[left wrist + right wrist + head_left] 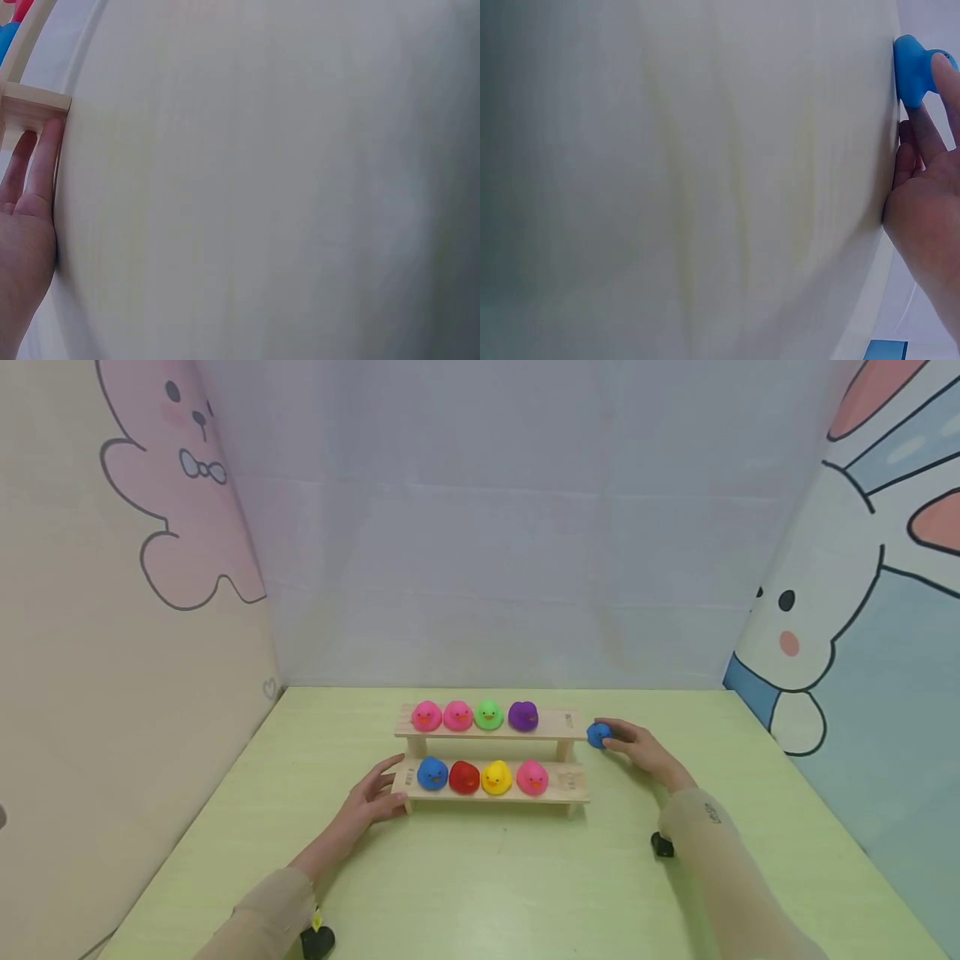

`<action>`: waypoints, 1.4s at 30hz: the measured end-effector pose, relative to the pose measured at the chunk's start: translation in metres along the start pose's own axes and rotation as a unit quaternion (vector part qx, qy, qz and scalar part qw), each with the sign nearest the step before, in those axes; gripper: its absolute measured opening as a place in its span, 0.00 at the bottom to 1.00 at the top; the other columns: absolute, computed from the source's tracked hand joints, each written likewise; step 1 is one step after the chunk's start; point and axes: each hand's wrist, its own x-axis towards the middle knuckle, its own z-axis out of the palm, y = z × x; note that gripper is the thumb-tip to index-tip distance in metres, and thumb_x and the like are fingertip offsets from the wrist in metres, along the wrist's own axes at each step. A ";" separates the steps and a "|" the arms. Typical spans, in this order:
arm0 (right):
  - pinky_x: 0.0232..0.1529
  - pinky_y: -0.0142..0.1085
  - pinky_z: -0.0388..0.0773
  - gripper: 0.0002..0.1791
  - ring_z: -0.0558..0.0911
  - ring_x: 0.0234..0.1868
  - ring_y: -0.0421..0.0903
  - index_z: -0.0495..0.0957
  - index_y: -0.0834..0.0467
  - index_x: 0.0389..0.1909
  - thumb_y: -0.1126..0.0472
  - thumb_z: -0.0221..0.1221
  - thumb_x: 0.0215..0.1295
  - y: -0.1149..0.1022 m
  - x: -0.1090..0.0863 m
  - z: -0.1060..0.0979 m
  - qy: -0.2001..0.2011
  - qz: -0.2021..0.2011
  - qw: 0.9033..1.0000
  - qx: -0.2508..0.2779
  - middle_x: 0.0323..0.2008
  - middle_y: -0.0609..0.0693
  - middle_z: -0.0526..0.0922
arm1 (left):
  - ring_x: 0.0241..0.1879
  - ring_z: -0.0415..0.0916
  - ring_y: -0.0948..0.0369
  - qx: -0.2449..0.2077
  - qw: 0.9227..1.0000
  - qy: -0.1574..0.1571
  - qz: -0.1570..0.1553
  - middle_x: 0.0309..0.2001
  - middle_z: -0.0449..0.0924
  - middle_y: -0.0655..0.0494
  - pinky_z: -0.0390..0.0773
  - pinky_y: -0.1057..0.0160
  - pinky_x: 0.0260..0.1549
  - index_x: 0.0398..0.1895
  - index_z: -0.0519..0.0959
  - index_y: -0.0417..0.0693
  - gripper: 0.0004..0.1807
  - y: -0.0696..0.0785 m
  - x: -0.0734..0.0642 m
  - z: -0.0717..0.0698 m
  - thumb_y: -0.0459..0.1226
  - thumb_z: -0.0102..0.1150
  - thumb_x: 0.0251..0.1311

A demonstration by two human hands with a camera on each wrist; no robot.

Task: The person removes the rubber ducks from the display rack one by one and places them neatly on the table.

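Note:
A two-tier wooden rack (480, 794) stands on the table with small rubber ducks in rows. Along its upper tier sit two pink ducks, a green duck (488, 716) and a purple duck (523, 717). The lower tier bears a blue, a red (464, 778), a yellow (497, 778) and a pink duck. My left hand (372, 796) touches the left end of the lower tier, its visible fingers (46, 161) fairly straight against the wood. To the right of the rack, my right hand (641, 750) pinches another blue rubber duck (911, 71) at the table surface.
The pale green table (495, 877) extends around the rack. Behind it hangs a plain light curtain (495, 568); printed cartoon panels flank both sides. Small black objects (662, 845) show beside each sleeve.

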 end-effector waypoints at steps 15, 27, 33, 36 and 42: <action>0.76 0.62 0.45 0.39 0.48 0.77 0.68 0.54 0.60 0.76 0.61 0.60 0.69 -0.003 0.001 0.000 0.000 0.017 1.000 -0.015 0.77 0.66 0.50 | 0.63 0.73 0.49 -0.002 1.000 0.001 -0.001 0.71 0.63 0.37 0.83 0.58 0.53 0.76 0.56 0.62 0.36 -0.001 0.001 -0.001 0.39 0.58 0.68; 0.74 0.62 0.52 0.40 0.56 0.74 0.69 0.55 0.62 0.75 0.62 0.62 0.67 -0.004 -0.002 -0.008 -0.007 -0.009 0.999 -0.044 0.75 0.67 0.56 | 0.63 0.74 0.49 0.000 1.000 0.005 -0.007 0.71 0.63 0.38 0.82 0.57 0.54 0.76 0.55 0.63 0.37 0.002 -0.001 0.001 0.39 0.58 0.68; 0.69 0.63 0.63 0.35 0.64 0.70 0.71 0.56 0.66 0.74 0.64 0.58 0.69 -0.012 -0.005 -0.021 -0.026 -0.020 0.998 -0.045 0.71 0.72 0.61 | 0.63 0.73 0.49 -0.001 1.000 0.008 -0.005 0.71 0.63 0.38 0.83 0.57 0.53 0.76 0.56 0.62 0.36 0.003 -0.001 0.002 0.39 0.58 0.68; 0.67 0.63 0.65 0.34 0.65 0.69 0.71 0.57 0.67 0.73 0.64 0.57 0.70 -0.021 -0.002 -0.026 -0.025 -0.030 0.997 -0.065 0.70 0.72 0.62 | 0.63 0.73 0.49 -0.002 1.000 0.007 -0.002 0.71 0.63 0.37 0.82 0.57 0.53 0.77 0.55 0.62 0.36 0.004 -0.002 0.002 0.39 0.57 0.68; 0.64 0.62 0.70 0.32 0.69 0.67 0.70 0.61 0.68 0.71 0.66 0.58 0.69 -0.043 0.009 -0.031 0.004 -0.076 0.993 -0.088 0.69 0.70 0.65 | 0.63 0.73 0.49 -0.003 1.000 0.002 0.002 0.71 0.62 0.36 0.83 0.58 0.53 0.77 0.55 0.60 0.36 0.003 -0.002 0.001 0.38 0.56 0.69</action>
